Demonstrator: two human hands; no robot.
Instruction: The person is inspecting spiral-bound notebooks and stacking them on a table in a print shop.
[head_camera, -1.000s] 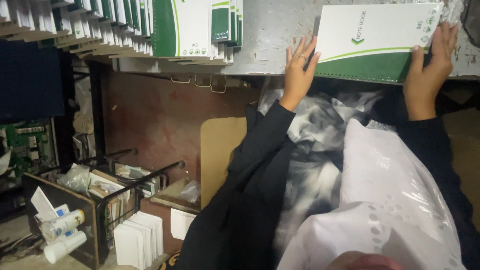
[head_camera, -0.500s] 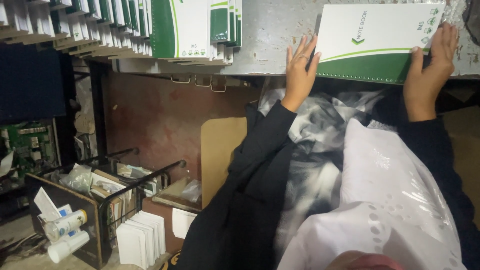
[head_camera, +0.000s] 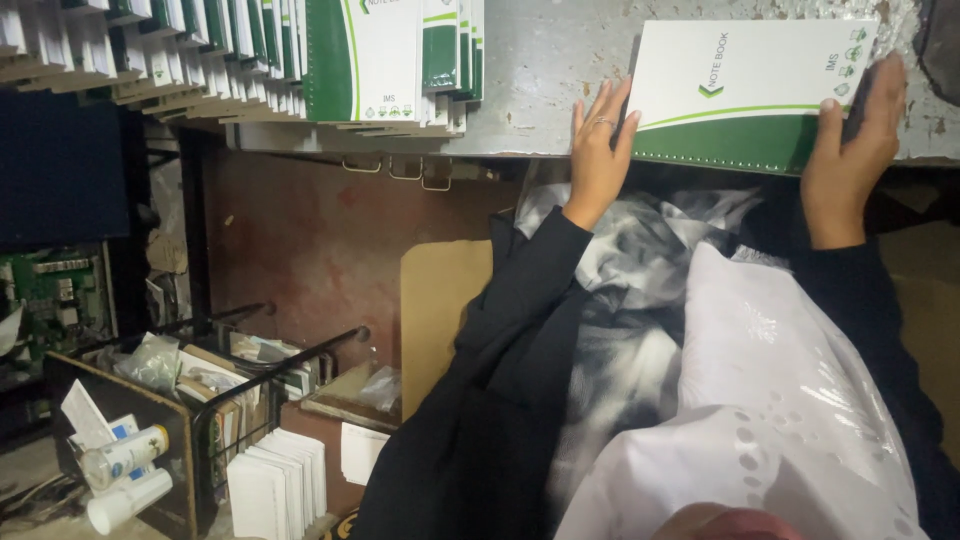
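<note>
On the grey metal desk (head_camera: 540, 70), a bare strip lies between the row of stacked green-and-white notebooks (head_camera: 300, 60) on the left and the single spiral-bound notebook (head_camera: 750, 90) on the right; a hand could pass there. The left hand (head_camera: 598, 150) lies on that notebook's left edge and narrows the strip; the right hand (head_camera: 850, 150) closes off its right edge. The stacked notebooks fill the desk's left part up to its front edge. Below the desk, a tan board (head_camera: 440, 320) leans near the black sleeve (head_camera: 500, 380), and a dark rack (head_camera: 180, 400) with papers and white bottles (head_camera: 125, 475) blocks the lower left.
</note>
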